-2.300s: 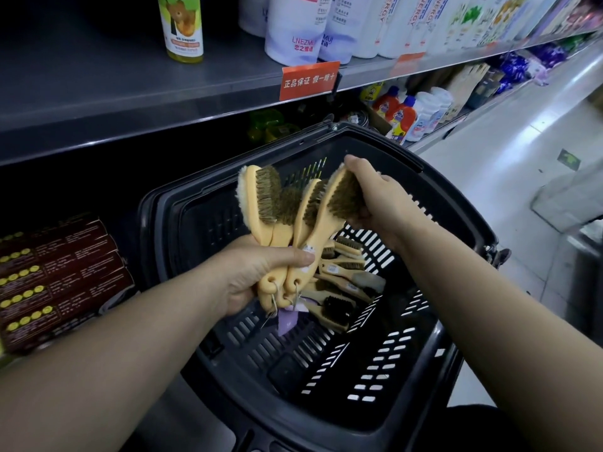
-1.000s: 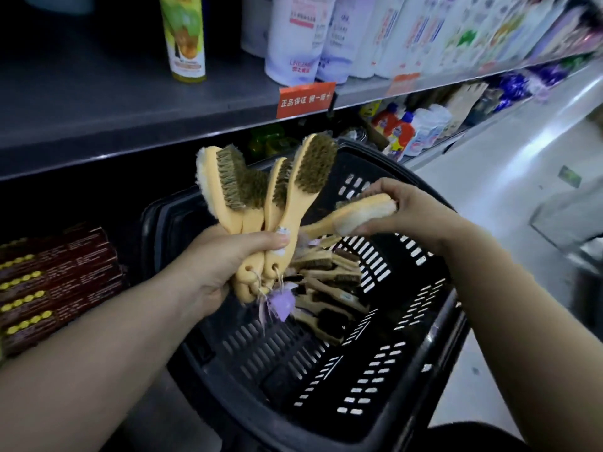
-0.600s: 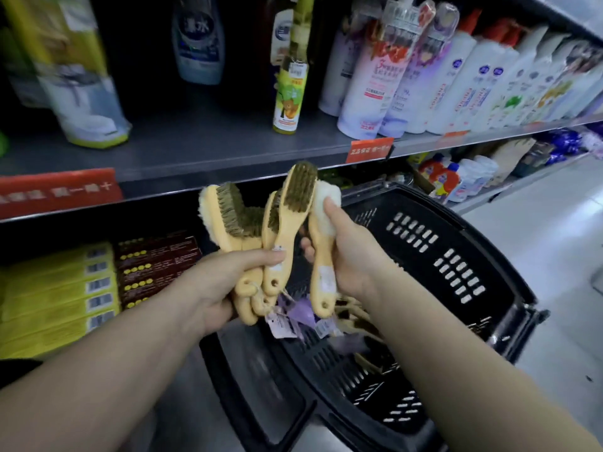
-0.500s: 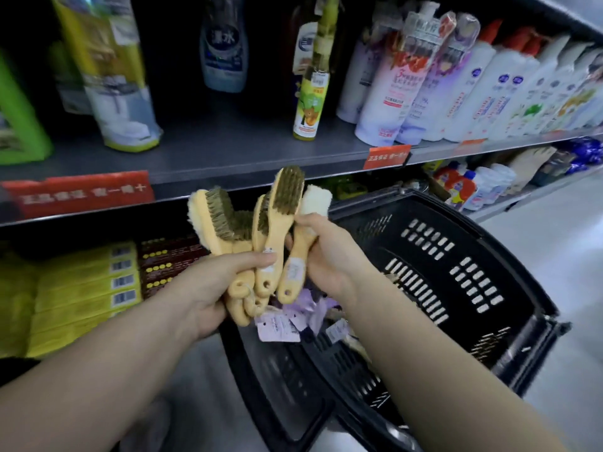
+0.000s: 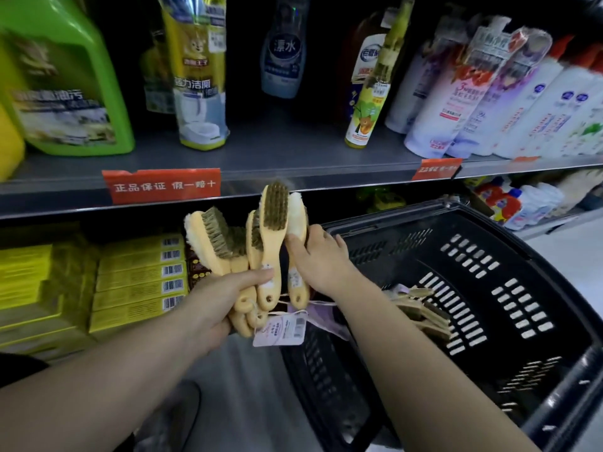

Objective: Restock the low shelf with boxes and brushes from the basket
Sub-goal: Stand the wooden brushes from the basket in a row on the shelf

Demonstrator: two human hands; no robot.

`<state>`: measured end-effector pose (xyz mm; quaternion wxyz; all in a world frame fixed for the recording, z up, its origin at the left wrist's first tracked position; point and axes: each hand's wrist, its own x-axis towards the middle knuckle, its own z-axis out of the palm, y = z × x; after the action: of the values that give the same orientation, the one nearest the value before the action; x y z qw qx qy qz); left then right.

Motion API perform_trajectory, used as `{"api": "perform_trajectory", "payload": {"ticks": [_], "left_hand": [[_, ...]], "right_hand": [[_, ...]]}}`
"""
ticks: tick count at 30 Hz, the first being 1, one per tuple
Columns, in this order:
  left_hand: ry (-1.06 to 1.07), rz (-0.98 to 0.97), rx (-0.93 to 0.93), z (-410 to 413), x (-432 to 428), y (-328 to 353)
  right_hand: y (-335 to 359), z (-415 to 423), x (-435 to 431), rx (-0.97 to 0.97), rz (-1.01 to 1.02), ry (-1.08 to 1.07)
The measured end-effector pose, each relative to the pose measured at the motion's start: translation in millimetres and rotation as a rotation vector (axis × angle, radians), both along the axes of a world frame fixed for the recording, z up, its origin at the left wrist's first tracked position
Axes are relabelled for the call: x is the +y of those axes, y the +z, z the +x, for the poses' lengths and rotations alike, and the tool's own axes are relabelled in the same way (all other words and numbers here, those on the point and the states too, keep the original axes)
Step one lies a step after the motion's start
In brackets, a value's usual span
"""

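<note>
My left hand (image 5: 222,301) grips a bunch of several wooden-handled brushes (image 5: 270,230) by their handles, bristles up, with paper tags (image 5: 280,329) dangling below. My right hand (image 5: 321,261) holds one more brush (image 5: 297,220) upright, pressed against the right side of that bunch. Both hands are in front of the low shelf opening. The black plastic basket (image 5: 489,230) sits to the right, with more brushes (image 5: 421,309) lying inside it. Yellow boxes (image 5: 137,278) are stacked on the low shelf at the left, and dark brown boxes (image 5: 195,269) stand beside them, mostly hidden by the bunch.
The grey upper shelf (image 5: 293,148) carries cleaner bottles, a green jug (image 5: 62,83) and white refill pouches (image 5: 463,93). Red price tags (image 5: 161,185) hang on its edge. More bottles (image 5: 515,203) stand on the low shelf at the far right. Light floor lies beyond the basket.
My right hand lifted one brush out of the basket and brought it up against the bunch in my left hand. My view swung left and up toward the shelves.
</note>
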<state>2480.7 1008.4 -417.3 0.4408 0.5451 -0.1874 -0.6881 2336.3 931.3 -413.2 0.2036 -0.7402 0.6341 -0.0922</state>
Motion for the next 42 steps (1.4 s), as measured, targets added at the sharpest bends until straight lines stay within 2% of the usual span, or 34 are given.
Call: {"api": "perform_trajectory", "payload": {"ticks": [4,7,11,14,16,18,19,21,24,26,27,31,36,42], "left_hand": [[-0.009,0.003,0.02,13,6,2],[-0.049,0.002,0.034,17,11,3],[-0.082,0.004,0.054,16,19,-1],[-0.047,0.031,0.028,13,18,-7],[-0.03,0.056,0.012,11,13,-11],[-0.025,0.078,-0.015,12,4,-13],[-0.034,0.087,-0.032,14,-1,-14],[-0.09,0.109,-0.087,20,-14,-16],[-0.176,0.135,-0.18,32,-34,-21],[-0.19,0.137,-0.246,41,-44,-31],[-0.188,0.135,-0.266,45,-49,-38],[-0.129,0.104,-0.25,55,-70,-67],[-0.023,0.089,-0.143,44,-83,-98],[0.034,0.086,-0.099,38,-91,-115]], "right_hand": [[13,-5,-4,0.269,0.039,0.11],[22,-13,5,0.398,0.094,0.166],[34,-38,32,0.517,0.158,0.219],[42,-55,49,0.561,0.163,0.167],[46,-57,50,0.477,0.159,0.056],[46,-51,46,0.261,0.12,-0.084],[44,-44,43,0.11,0.113,-0.146],[35,-25,38,-0.311,0.163,-0.287],[-1,3,28,-0.906,0.407,-0.555],[-33,18,24,-1.148,0.545,-0.664],[-50,21,21,-1.205,0.579,-0.695],[-120,20,5,-1.278,0.531,-0.769],[-175,13,-46,-0.968,0.359,-0.823],[-203,27,-91,-0.876,0.486,-0.699]]}}
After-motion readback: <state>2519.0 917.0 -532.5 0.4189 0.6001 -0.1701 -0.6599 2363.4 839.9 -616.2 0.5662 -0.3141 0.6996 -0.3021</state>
